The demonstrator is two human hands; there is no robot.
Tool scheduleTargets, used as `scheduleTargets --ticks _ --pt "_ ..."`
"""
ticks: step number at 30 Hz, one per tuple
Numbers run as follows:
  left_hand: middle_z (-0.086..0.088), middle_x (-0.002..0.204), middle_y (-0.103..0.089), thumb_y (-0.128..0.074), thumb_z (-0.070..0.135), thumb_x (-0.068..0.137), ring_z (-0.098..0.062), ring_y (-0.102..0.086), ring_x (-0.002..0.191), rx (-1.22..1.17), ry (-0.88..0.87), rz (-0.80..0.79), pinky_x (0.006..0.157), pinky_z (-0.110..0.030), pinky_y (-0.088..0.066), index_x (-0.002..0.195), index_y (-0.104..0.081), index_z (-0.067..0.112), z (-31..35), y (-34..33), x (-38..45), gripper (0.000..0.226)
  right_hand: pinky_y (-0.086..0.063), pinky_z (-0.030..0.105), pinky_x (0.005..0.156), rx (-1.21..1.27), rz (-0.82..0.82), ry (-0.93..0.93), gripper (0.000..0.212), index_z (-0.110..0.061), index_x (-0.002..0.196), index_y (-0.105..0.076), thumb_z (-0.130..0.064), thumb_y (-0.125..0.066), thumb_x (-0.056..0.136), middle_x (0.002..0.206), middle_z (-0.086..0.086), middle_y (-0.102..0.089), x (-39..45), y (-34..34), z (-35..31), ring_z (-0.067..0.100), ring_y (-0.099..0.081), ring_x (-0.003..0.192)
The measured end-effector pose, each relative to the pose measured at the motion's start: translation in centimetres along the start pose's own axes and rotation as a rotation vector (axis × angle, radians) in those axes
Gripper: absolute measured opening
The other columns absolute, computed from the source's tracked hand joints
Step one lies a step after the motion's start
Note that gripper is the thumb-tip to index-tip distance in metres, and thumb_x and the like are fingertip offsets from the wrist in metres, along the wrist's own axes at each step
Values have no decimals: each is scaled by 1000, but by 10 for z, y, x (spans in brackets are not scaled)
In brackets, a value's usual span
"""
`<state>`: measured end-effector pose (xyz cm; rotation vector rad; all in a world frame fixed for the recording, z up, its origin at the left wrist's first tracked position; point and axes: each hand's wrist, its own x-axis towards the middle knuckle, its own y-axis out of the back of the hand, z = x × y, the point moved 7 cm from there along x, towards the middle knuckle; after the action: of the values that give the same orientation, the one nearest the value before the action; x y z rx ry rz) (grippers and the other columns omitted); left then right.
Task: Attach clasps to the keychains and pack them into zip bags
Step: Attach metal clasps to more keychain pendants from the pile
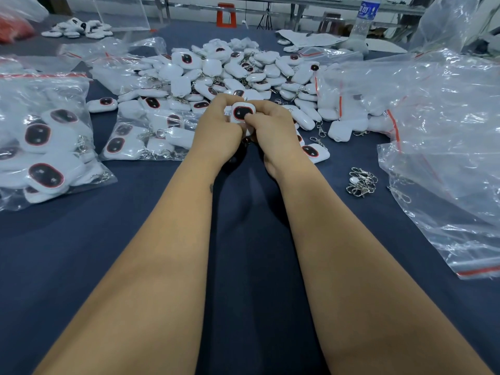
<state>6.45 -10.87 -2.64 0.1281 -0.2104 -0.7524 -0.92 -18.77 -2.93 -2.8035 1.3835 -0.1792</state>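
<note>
Both hands meet at the middle of the table around one white keychain [241, 112] with a black, red-rimmed face. My left hand [219, 128] grips its left side and my right hand [270, 125] pinches its lower right edge. Whether a clasp sits between the fingers is hidden. Behind the hands lies a big heap of white keychains [230, 69]. A small pile of metal clasps [361, 182] rests on the cloth to the right. Filled zip bags [46, 147] lie at the left, with another filled bag [143, 139] nearer the hands.
A stack of empty clear zip bags [446, 131] with red strips covers the right side. A water bottle [364, 17] stands at the back right beside papers [311, 37]. More white pieces [78, 28] lie at the far left. Dark blue cloth [135, 212] covers the table.
</note>
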Motion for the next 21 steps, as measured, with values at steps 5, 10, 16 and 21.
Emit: scheduleTargets --ticks 5,10,16,21 --pt "-8 98 -68 -55 -1 85 -15 -59 73 -14 13 -4 49 -19 -44 109 -59 28 -1 1 1 37 -53 39 82 -14 -2 6 32 -18 85 -66 8 -47 86 83 13 -65 -1 2 0 21 -60 78" --pt "-9 99 -69 -59 2 88 -15 -61 74 -16 0 19 50 -18 -47 113 -60 26 0 1 0 34 -55 35 81 -9 0 10 29 -15 92 -66 7 -47 88 81 6 -68 1 2 1 19 -64 80" --pt "2 97 -70 -61 13 86 -9 -65 76 -32 36 65 60 -19 -49 116 -65 26 0 3 0 33 -55 25 65 46 -4 17 27 -15 88 -67 6 -50 88 84 9 -70 -2 2 -2 15 -66 70" --pt "-9 98 -74 -60 21 83 -21 -68 87 -65 69 53 84 -43 -56 105 -72 20 -2 1 0 25 -59 31 74 86 -4 15 27 -12 88 -68 8 -49 86 95 17 -73 -3 2 -4 24 -71 82"
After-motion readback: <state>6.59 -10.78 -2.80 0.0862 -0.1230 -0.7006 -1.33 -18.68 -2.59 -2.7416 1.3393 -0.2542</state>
